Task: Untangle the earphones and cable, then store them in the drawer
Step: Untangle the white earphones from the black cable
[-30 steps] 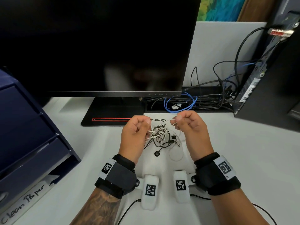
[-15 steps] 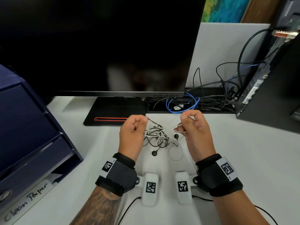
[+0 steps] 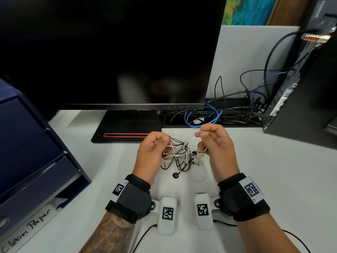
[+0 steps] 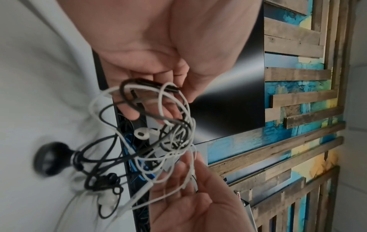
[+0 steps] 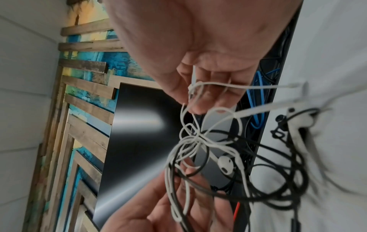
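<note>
- A dark blue drawer unit point(image 3: 31, 147) stands at the left edge of the desk point(image 3: 284, 179), its drawers pushed in; a strip of paper with handwriting lies at its foot.
- A black monitor point(image 3: 109, 52) stands along the back edge of the desk, its flat base with a red line resting just behind the hands.
- The left hand point(image 3: 152, 152) is raised over the middle of the desk near the front edge, fingers curled; thumb and forefinger pinch black strands of the black cable point(image 3: 175, 141), and white loops run through the curled fingers as well.
- The tangle hangs between the two hands, white earphones point(image 3: 177, 150) and black cable wound through one another; its lower loops reach down to the desk.
- One black round end point(image 3: 176, 175) of the cable lies on the desk below the knot; in the left wrist view a white earbud point(image 4: 141, 133) dangles in the middle of the knot.
- The right hand point(image 3: 215, 143) is held a little higher and farther back than the left, fingers curled; thumb and forefinger pinch a white strand, and another white loop hooks round a lower finger.
- Behind the right hand, at the back edge, a coiled blue cord point(image 3: 202, 117) lies among black leads.
- A black computer tower point(image 3: 306, 88) stands at the back right corner of the desk.
</note>
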A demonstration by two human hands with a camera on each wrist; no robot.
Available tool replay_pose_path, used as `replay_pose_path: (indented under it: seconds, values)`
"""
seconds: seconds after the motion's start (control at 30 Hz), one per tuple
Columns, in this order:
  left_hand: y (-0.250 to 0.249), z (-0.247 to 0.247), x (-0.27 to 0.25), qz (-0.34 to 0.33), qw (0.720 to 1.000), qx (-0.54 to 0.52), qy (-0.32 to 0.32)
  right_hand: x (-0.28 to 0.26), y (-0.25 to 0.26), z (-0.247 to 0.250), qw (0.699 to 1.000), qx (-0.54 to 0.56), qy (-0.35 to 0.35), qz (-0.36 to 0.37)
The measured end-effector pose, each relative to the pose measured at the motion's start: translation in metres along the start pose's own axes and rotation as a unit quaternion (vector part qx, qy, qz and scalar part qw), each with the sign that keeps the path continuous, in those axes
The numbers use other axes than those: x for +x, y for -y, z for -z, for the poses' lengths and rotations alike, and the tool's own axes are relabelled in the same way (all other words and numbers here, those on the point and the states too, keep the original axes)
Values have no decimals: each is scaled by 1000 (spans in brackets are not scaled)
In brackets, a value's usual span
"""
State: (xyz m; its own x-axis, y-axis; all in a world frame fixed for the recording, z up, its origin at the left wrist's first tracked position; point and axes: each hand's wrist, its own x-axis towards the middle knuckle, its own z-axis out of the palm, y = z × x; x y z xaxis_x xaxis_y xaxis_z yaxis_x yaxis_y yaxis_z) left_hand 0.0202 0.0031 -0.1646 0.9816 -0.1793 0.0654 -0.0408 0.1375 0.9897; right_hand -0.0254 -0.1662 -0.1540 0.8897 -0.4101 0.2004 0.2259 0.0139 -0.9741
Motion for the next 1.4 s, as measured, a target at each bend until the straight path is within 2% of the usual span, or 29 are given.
replay_pose_path:
  seconds: [0.2,0.3,0.47,0.6,0.73,0.9,1.0,1.13,1.27,1.4]
  values:
    - [-4,0,-4,13,998,-63,21,2,-10,2,997,-73,17,-16]
    - [-5,-1,-3,19,996,-85,36,2,-8,3,996,-92,8,13]
    - [-4,-3,-4,19,992,-108,62,-3,-1,1,990,-80,115,-14]
    - [-2,-2,-4,18,992,-80,91,-2,-6,0,985,-81,149,-33]
    - [-1,-3,-5,-8,994,-49,97,-1,-3,1,991,-73,113,-11]
    - [1,-2,-2,-30,999,-14,35,1,-1,2,996,-59,57,-28]
    - [3,-1,-1,-38,999,20,18,1,-1,0,997,-52,48,-30]
    - [7,-1,0,-42,996,71,20,-1,0,-1,998,-32,50,-36]
    - [9,-1,0,-30,993,106,33,1,0,-1,999,-24,22,-34]
    - [5,-2,-1,-22,993,100,52,3,0,0,999,13,-4,-41]
